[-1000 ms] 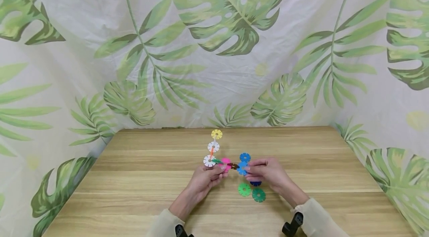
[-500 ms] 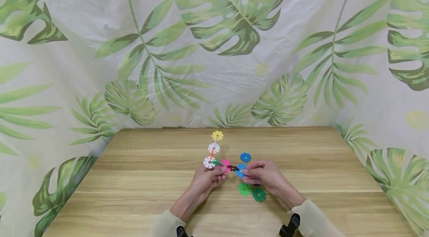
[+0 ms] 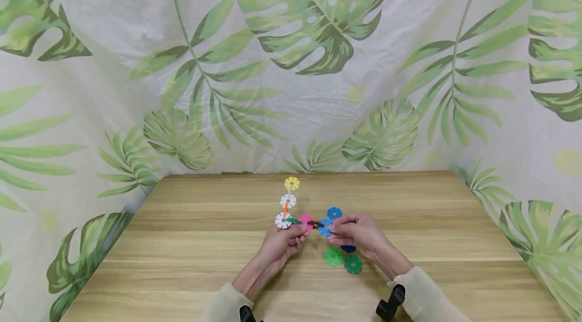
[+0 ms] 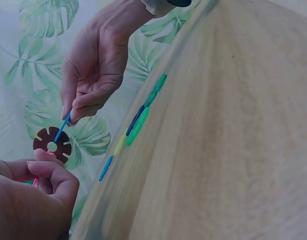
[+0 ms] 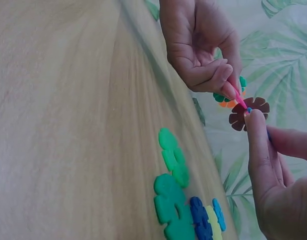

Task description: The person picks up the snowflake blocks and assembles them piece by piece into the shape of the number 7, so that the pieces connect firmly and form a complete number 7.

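My left hand [image 3: 281, 246] pinches a pink notched disc [image 3: 305, 219] in a chain of interlocking plastic discs. Beyond that hand the chain runs through a green disc [image 3: 293, 220], a white one [image 3: 279, 221], an orange one [image 3: 285, 209] and another white one to a yellow disc [image 3: 288, 183] at the far end. On the other side a brown disc [image 4: 42, 143] joins the pink one. Thumb and fingers of my right hand [image 3: 366, 237] pinch a blue disc [image 4: 62, 128], which meets the brown disc near its centre. Fingertips partly hide the pink and blue discs.
Loose discs lie on the wooden table [image 3: 204, 271] near my right hand: a blue one [image 3: 334, 209], a dark blue one [image 3: 348, 249], a light green one [image 3: 328, 257] and a dark green one [image 3: 347, 264]. A yellow disc [image 5: 213, 222] shows among them. Leaf-patterned cloth [image 3: 291, 99] hangs behind.
My right hand has shifted slightly left with the blue disc, which dipped a little and rose again. My left hand stays nearly still, its grip on the pink disc unchanged.
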`<state>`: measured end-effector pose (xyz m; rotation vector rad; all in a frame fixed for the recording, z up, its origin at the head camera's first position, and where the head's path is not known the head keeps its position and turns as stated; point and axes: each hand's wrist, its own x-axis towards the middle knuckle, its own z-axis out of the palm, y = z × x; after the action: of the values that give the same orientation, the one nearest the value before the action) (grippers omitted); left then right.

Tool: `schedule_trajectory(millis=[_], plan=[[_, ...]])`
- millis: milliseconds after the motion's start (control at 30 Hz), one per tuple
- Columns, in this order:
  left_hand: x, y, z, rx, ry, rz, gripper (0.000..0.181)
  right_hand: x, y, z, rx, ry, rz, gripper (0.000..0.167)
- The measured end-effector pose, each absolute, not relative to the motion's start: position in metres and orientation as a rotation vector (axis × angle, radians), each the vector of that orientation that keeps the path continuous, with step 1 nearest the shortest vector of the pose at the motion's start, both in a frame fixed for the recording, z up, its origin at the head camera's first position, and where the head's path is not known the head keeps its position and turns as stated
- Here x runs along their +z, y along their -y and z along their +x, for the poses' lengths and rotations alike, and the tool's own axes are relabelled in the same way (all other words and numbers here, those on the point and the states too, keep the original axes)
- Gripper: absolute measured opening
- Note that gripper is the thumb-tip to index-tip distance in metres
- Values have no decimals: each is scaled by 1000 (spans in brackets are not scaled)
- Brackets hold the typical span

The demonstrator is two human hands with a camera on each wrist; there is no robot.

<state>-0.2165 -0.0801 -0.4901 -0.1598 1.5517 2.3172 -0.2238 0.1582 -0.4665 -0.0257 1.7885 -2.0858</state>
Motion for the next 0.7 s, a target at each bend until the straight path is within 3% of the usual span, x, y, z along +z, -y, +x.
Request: schedule_trajectory(millis=[200,533,700], plan=[[-491,80,-218,2293,-1592,-159,25,-466,-160,-228,-2000,-1879,-53,14],[-492,93,-221,2216,-1705,-147,25,-455,-172,-246,-1532,-2274,-361,23],[-492,97,-224,2239,-1694,-175,24,-462,-176,-262,-1300,-2601,-404,17]])
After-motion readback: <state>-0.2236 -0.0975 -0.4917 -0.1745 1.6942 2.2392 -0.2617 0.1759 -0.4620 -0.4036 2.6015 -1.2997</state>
